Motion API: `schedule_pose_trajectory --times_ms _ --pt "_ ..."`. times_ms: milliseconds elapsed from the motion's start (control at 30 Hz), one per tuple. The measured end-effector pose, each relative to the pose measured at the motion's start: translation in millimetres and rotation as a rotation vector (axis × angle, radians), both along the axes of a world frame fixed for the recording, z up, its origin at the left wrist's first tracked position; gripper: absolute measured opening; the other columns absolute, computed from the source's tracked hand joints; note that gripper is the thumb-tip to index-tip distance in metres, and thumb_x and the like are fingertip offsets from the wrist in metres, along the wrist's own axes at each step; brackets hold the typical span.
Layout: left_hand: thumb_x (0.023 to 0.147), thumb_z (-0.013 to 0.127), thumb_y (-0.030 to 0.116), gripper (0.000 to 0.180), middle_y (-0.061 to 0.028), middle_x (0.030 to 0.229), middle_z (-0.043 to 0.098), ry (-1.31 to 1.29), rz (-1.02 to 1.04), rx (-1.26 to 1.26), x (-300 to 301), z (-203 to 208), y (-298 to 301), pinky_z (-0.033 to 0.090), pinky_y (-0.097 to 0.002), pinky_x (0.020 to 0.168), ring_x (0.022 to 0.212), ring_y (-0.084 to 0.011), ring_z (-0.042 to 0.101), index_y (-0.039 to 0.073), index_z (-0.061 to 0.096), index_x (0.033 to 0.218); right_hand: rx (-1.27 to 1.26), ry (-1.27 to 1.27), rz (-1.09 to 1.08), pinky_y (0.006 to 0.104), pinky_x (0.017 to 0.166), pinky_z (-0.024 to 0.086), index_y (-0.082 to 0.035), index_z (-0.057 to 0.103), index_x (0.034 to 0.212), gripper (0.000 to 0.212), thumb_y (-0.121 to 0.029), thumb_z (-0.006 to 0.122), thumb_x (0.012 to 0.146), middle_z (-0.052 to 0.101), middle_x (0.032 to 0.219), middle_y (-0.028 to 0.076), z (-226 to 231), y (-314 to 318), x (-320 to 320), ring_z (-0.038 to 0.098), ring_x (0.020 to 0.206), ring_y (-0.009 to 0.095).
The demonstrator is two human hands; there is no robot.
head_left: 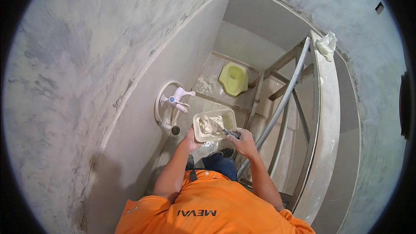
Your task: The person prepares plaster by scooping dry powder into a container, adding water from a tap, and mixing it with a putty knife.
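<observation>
My left hand [191, 140] grips the left side of a whitish rectangular plastic tub [197, 126], holding it in front of my body. A mound of pale, wet putty [209, 125] sits in the tub, mostly toward its left half. My right hand [244, 143] is closed round the dark handle of a putty knife [233, 134] at the tub's right front corner. The knife's blade reaches into the putty, so its tip is hidden.
To the left, a lilac tap [174, 99] with a pale hose [158, 104] juts from the wall. A yellow-green squat toilet [234, 79] is set in the raised floor ahead. At right stands a metal-framed scaffold [286, 93] with a long plank [328, 104] bearing a crumpled plastic bag [327, 45].
</observation>
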State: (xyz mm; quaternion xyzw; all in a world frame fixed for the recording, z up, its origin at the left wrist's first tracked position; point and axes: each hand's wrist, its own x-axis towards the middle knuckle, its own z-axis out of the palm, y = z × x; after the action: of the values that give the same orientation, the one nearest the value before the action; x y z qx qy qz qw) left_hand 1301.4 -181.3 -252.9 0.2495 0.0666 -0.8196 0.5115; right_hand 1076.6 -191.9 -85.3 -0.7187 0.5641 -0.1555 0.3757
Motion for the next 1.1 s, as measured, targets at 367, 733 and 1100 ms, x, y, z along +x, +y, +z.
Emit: schedule_pose_trajectory --times_ms 367,733,1100 --pt "0.097 0.038 0.077 0.081 -0.0078 0.147 0.056 0.196 0.455 -0.113 -0.7 -27.3 16.5 0.040 -0.0500 0.114 0.132 -0.0307 0.054 0.015 0.051 0.149 0.644 -0.573 -0.394 0.0299 0.076 0.062 0.011 0.064 0.105 0.021 -0.009 0.057 0.103 0.067 0.095 0.012 -85.6 10.8 58.2 0.072 0.082 0.021" --pt "0.087 0.036 0.089 0.096 -0.0057 0.150 0.053 0.192 0.363 -0.099 -13.1 -55.6 15.9 0.041 -0.0554 0.114 0.136 -0.0310 0.052 0.020 0.047 0.153 0.867 -0.383 -0.294 0.0334 0.073 0.065 0.012 0.060 0.113 0.031 -0.017 0.056 0.104 0.067 0.091 0.012 -81.4 -8.5 55.0 0.072 0.084 0.023" --pt "0.095 0.037 0.078 0.083 -0.0051 0.152 0.051 0.154 0.300 -0.056 13.0 -47.8 5.2 0.042 -0.0532 0.115 0.137 -0.0307 0.051 0.019 0.044 0.154 -0.163 0.397 0.239 0.0515 0.080 0.056 0.002 0.070 0.099 0.038 -0.035 0.070 0.093 0.070 0.089 0.028 -10.0 -35.1 109.3 0.068 0.087 0.047"
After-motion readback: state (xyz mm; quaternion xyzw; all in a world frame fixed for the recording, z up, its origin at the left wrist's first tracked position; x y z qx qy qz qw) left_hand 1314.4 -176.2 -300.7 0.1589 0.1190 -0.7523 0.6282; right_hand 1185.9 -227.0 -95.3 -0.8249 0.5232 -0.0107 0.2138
